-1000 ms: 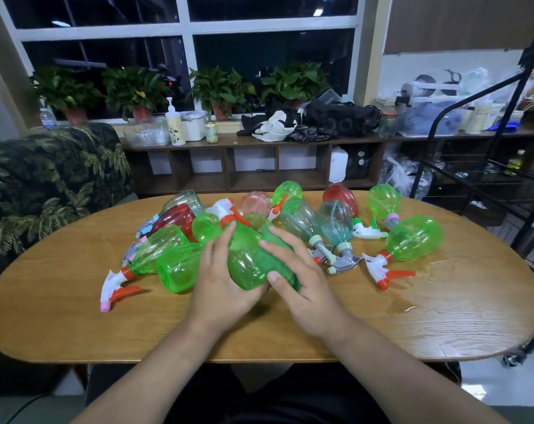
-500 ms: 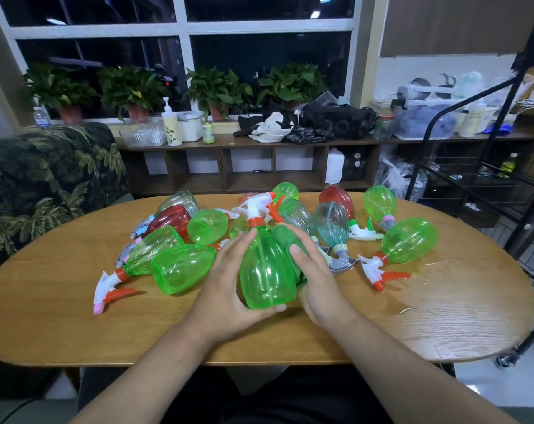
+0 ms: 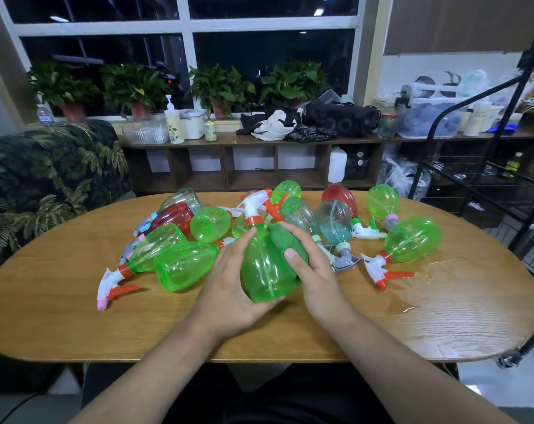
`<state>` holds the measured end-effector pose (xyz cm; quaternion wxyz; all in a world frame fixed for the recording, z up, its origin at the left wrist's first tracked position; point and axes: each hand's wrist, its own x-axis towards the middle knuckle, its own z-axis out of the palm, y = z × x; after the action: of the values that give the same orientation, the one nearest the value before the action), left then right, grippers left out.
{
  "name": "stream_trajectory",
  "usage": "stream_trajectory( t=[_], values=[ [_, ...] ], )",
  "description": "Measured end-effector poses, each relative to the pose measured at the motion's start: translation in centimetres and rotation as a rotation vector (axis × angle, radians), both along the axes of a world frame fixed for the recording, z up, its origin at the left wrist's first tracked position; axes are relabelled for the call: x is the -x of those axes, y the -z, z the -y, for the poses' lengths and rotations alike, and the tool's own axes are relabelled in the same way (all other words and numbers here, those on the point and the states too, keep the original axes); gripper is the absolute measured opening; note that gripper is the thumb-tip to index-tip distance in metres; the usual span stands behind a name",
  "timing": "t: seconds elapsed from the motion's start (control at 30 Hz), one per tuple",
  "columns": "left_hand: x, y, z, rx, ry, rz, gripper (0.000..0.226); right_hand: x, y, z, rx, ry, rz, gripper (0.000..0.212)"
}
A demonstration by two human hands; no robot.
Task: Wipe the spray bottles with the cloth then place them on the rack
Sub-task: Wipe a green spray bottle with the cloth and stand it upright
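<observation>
I hold a clear green spray bottle upright over the table's middle, its white and orange trigger head pointing away from me. My left hand grips its left side and base. My right hand presses a green cloth against the bottle's right side, fingers curled round the cloth. Several more spray bottles, green, red and pale blue, lie in a heap behind my hands. The black wire rack stands at the right.
The oval wooden table has wet patches at its right side. A sofa with leaf print stands at the left. A low shelf with clutter and potted plants runs under the window.
The green bottle has swung from lying tilted to standing upright with its head away from me. My right hand with the cloth has slid up along its right side.
</observation>
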<state>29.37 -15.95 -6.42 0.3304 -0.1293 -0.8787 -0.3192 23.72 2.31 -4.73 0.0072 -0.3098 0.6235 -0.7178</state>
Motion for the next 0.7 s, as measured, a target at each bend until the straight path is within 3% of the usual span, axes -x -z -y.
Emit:
stream_trajectory(
  t=[0.13, 0.3, 0.43, 0.7],
  values=[
    [0.2, 0.1, 0.4, -0.122, -0.105, 0.016, 0.119, -0.2, 0.6, 0.0, -0.162, 0.120, -0.247, 0.045],
    [0.3, -0.1, 0.7, -0.177, -0.145, 0.007, 0.118, -0.4, 0.9, 0.1, -0.172, 0.094, -0.319, 0.045],
    [-0.2, -0.5, 0.6, -0.165, -0.122, 0.012, 0.115, -0.1, 1.0, 0.1, -0.126, 0.066, -0.225, 0.046],
    [-1.0, -0.9, 0.2, -0.130, 0.063, 0.085, 0.119, 0.4, -0.1, 0.1, 0.123, -0.121, 0.180, 0.042]
  ],
)
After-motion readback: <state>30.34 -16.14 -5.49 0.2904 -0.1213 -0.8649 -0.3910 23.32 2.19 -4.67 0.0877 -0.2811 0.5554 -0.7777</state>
